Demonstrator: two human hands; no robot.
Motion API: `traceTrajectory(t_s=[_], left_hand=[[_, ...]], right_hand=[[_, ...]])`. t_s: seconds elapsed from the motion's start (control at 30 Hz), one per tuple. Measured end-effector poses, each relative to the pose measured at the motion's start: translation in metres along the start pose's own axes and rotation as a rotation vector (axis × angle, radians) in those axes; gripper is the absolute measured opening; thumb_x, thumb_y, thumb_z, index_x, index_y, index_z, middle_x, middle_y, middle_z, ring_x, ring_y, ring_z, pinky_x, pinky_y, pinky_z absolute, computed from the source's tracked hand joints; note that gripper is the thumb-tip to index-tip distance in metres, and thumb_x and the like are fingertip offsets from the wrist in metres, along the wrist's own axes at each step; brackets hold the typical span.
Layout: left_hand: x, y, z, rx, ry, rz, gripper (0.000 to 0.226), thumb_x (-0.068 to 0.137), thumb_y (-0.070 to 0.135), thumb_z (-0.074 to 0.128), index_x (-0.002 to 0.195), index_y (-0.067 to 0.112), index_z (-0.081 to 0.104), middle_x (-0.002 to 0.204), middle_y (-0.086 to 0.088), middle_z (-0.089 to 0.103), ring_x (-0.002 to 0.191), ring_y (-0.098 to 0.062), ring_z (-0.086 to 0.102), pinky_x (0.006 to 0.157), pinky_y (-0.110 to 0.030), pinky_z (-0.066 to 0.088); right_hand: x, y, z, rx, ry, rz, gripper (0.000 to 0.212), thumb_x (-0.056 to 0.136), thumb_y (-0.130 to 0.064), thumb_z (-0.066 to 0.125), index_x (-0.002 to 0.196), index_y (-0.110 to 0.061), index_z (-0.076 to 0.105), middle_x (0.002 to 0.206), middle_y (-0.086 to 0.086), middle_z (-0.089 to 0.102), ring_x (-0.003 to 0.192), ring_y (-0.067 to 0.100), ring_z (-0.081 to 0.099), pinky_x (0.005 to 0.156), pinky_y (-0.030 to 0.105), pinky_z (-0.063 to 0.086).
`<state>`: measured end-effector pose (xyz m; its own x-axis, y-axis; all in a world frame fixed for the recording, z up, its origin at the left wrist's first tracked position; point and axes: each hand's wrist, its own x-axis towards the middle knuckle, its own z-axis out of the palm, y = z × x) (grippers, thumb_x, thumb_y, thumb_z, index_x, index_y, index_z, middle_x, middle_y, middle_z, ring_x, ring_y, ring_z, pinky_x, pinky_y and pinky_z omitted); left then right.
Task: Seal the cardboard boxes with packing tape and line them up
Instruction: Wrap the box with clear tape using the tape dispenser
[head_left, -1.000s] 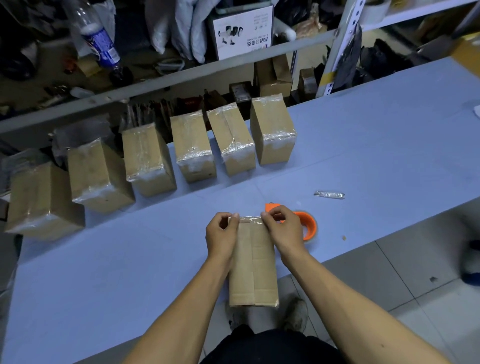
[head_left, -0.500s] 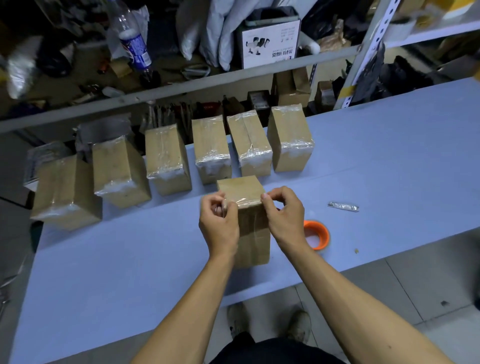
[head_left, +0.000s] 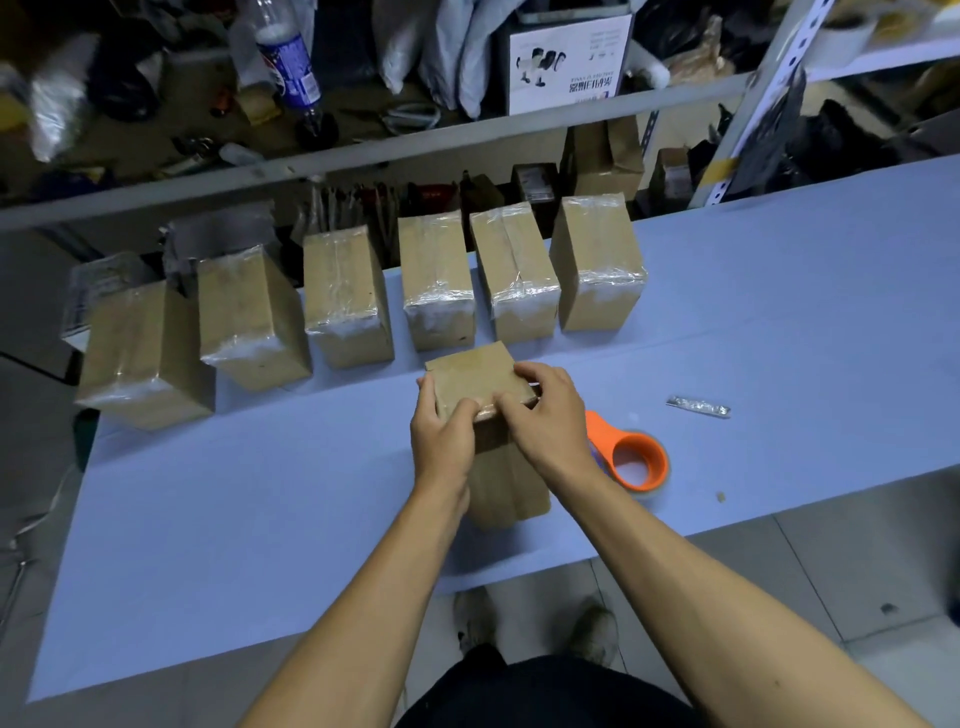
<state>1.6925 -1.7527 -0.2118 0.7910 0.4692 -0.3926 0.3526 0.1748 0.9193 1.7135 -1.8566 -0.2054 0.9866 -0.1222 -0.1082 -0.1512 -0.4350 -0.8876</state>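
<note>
A small cardboard box (head_left: 480, 382) stands upright near the middle of the blue table (head_left: 779, 312). My left hand (head_left: 441, 434) presses on its top near edge and left side. My right hand (head_left: 545, 415) lies over the top right edge, fingers curled on the tape there. An orange tape dispenser (head_left: 631, 457) with a clear roll lies just right of my right wrist. Behind the box, several taped cardboard boxes (head_left: 436, 283) stand in a row along the far edge of the table.
A crumpled strip of used tape (head_left: 698, 406) lies to the right of the dispenser. Cluttered metal shelves (head_left: 363, 150) with a plastic bottle (head_left: 283, 62) and a white carton (head_left: 569, 65) run behind the table. My shoes show below the table's near edge.
The box went from lying flat at the table's near edge to standing upright farther in. Both hands moved from pinching tape at its end to pressing down over its top.
</note>
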Motion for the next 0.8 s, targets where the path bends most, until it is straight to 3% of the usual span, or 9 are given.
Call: traceTrajectory(t_s=[0.1,0.23,0.3,0.37,0.43,0.57,0.67,0.73,0.8], left_hand=[[0.005,0.003,-0.002,-0.026,0.025,-0.033,0.067,0.088,0.003,0.060,0.151,0.016,0.038,0.144,0.002,0.050,0.119,-0.014,0.056,0.094,-0.027,0.048],[0.014,0.006,-0.006,-0.047,-0.007,-0.076,0.064,0.091,0.002,0.057,0.150,0.013,0.038,0.147,-0.001,0.049,0.123,-0.017,0.054,0.104,-0.034,0.046],[0.015,0.007,-0.009,-0.054,-0.038,-0.101,0.063,0.092,0.005,0.057,0.151,0.016,0.037,0.141,-0.001,0.054,0.118,-0.016,0.057,0.098,-0.032,0.049],[0.012,0.008,-0.012,-0.053,-0.104,-0.113,0.067,0.091,0.007,0.060,0.152,0.021,0.034,0.126,0.006,0.062,0.104,-0.011,0.062,0.082,-0.024,0.052],[0.010,0.009,-0.013,-0.057,-0.136,-0.118,0.072,0.089,0.008,0.064,0.152,0.023,0.033,0.125,0.005,0.062,0.099,-0.009,0.063,0.073,-0.020,0.052],[0.015,0.015,-0.008,-0.122,-0.054,-0.192,0.063,0.087,0.006,0.060,0.146,0.024,0.044,0.126,-0.001,0.062,0.109,-0.021,0.063,0.086,-0.035,0.055],[0.023,0.023,-0.010,-0.118,-0.028,-0.178,0.035,0.091,0.007,0.055,0.120,0.024,0.062,0.105,0.007,0.065,0.102,-0.021,0.063,0.080,-0.034,0.054],[0.031,0.025,-0.016,-0.063,-0.024,-0.166,0.044,0.092,0.013,0.055,0.134,0.026,0.056,0.116,0.008,0.064,0.108,-0.021,0.063,0.090,-0.040,0.055],[0.037,0.026,-0.024,-0.040,0.022,-0.185,0.056,0.090,0.020,0.055,0.144,0.030,0.046,0.129,0.003,0.062,0.109,-0.024,0.064,0.093,-0.046,0.054]], right_hand=[[0.004,-0.002,0.000,-0.017,0.018,-0.037,0.028,0.084,-0.014,0.067,0.111,-0.015,0.075,0.104,0.003,0.066,0.097,0.017,0.063,0.092,0.031,0.048],[0.008,0.000,0.000,0.027,-0.001,-0.007,0.027,0.086,-0.015,0.065,0.111,-0.017,0.076,0.103,-0.001,0.067,0.095,0.013,0.062,0.094,0.033,0.049],[0.009,-0.002,0.001,0.033,-0.033,0.017,0.029,0.089,-0.016,0.063,0.116,-0.018,0.073,0.107,-0.001,0.061,0.101,0.015,0.060,0.098,0.031,0.046],[0.006,-0.002,0.003,0.031,-0.096,0.018,0.034,0.090,-0.021,0.065,0.124,-0.018,0.067,0.113,0.001,0.050,0.107,0.014,0.056,0.100,0.024,0.041],[0.004,-0.001,0.005,0.023,-0.113,0.003,0.040,0.088,-0.024,0.069,0.127,-0.018,0.064,0.115,0.001,0.046,0.107,0.013,0.054,0.098,0.021,0.040],[0.011,-0.007,0.004,-0.006,-0.095,0.006,0.046,0.092,-0.023,0.064,0.137,-0.018,0.057,0.122,0.002,0.055,0.113,0.015,0.054,0.091,0.016,0.035],[0.008,0.000,-0.008,0.158,-0.288,0.053,0.073,0.091,-0.031,0.069,0.154,-0.026,0.031,0.132,-0.007,0.055,0.121,0.008,0.051,0.100,0.024,0.040],[0.004,0.018,-0.017,0.038,-0.436,0.064,0.089,0.087,-0.034,0.075,0.157,-0.030,0.020,0.135,-0.011,0.050,0.125,0.004,0.044,0.104,0.028,0.039],[0.000,0.039,-0.023,-0.109,-0.445,0.139,0.086,0.086,-0.038,0.074,0.155,-0.028,0.026,0.138,-0.006,0.050,0.126,0.011,0.046,0.104,0.033,0.042]])
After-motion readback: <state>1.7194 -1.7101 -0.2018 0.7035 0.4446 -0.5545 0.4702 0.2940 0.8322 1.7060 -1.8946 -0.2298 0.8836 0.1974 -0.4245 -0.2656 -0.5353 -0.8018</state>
